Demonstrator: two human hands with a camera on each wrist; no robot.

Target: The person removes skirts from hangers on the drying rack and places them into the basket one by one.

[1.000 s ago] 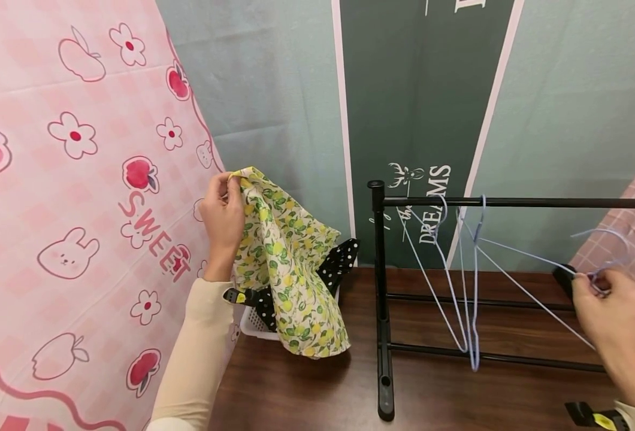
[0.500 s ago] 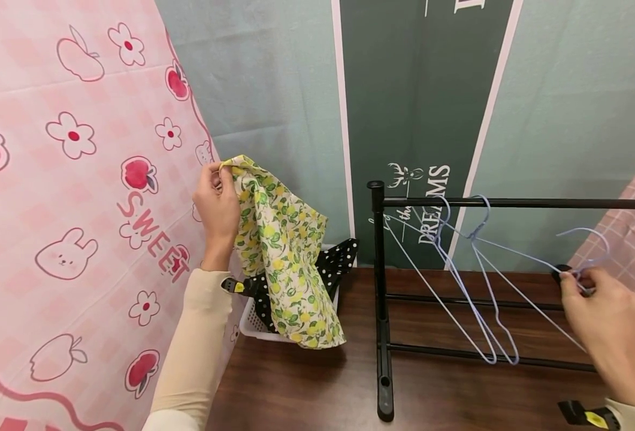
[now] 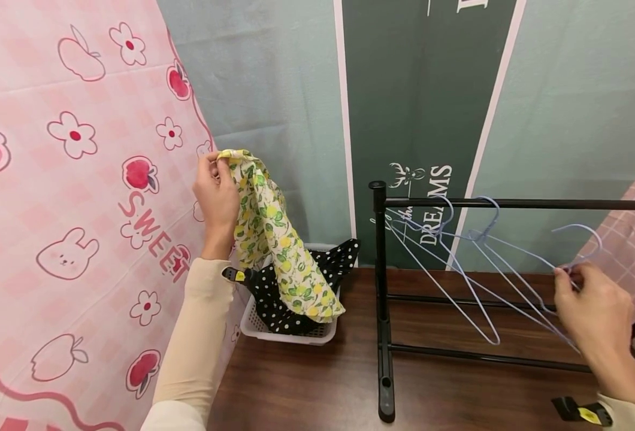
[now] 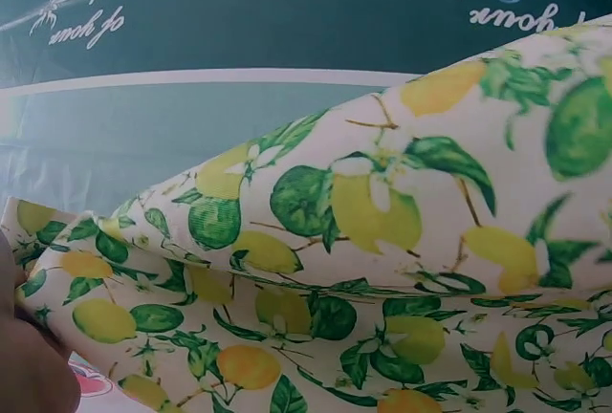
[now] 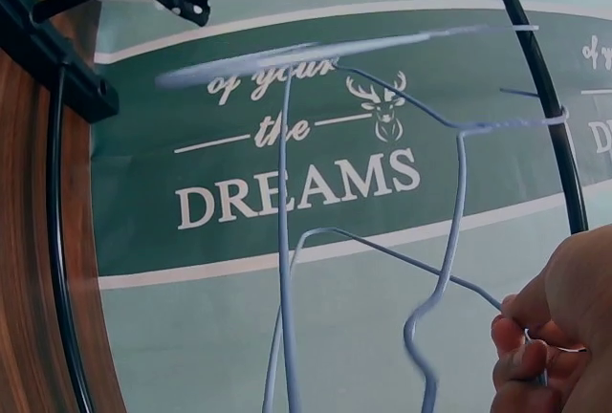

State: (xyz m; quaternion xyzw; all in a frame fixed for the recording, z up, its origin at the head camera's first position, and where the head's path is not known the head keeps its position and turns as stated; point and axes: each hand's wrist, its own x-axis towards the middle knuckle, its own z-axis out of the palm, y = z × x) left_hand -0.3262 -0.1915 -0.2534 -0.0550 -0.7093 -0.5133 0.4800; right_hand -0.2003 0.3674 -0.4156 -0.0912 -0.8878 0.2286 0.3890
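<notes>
A lemon-print cloth (image 3: 282, 239) hangs from my left hand (image 3: 217, 206), its top edge pinched between thumb and fingers. Its lower end drapes over a black polka-dot cloth (image 3: 269, 299) in a white basket (image 3: 290, 340). The lemon print (image 4: 373, 212) fills much of the left wrist view. On the right, my right hand (image 3: 595, 305) grips a thin lilac wire hanger (image 3: 600, 242) just below its hook, which points up and touches nothing. Two similar hangers (image 3: 496, 215) hang from the black rail (image 3: 538, 204) beside it.
The black rack's left post (image 3: 380, 251) stands between basket and hangers, its foot (image 3: 386, 407) on the brown wood floor (image 3: 296, 389). Lower bars (image 3: 490, 357) cross beneath the hangers. A pink printed sheet (image 3: 107, 239) borders the left, and a green backdrop (image 3: 414, 108) hangs behind.
My left hand has risen slightly, pulling the lemon-print cloth up and uncovering more of the polka-dot cloth. My right hand has moved left with its hanger. The hanging hangers have swung.
</notes>
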